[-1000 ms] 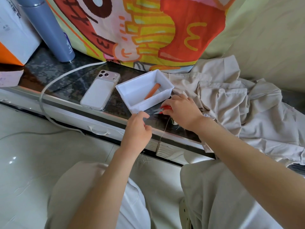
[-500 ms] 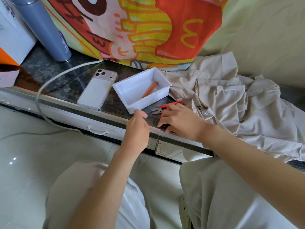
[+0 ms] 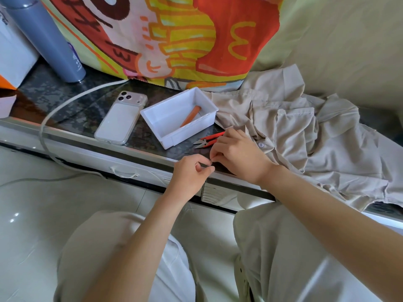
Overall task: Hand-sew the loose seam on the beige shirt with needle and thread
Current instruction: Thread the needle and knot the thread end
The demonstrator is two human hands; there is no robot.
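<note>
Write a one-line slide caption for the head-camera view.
Left hand and right hand pinch fine thread at the table edge; red snips and beige shirt lie nearby.

A yellow double-arch "M" emblem (image 3: 242,43), seen upside down, is printed on the red fries carton (image 3: 253,16) drawn on the colourful printed cloth (image 3: 174,68), and it can be recognised as the McDonald's sign. Thick dark-brown hand-drawn characters (image 3: 87,16) are spread over the upper left of the same cloth, and more are set on a brown bar (image 3: 122,56) lower down, but they are cut off or inverted and cannot be read as words. Small pale print (image 3: 75,58) is carried near the base of the grey-blue bottle (image 3: 43,33), too small to be read.
</note>
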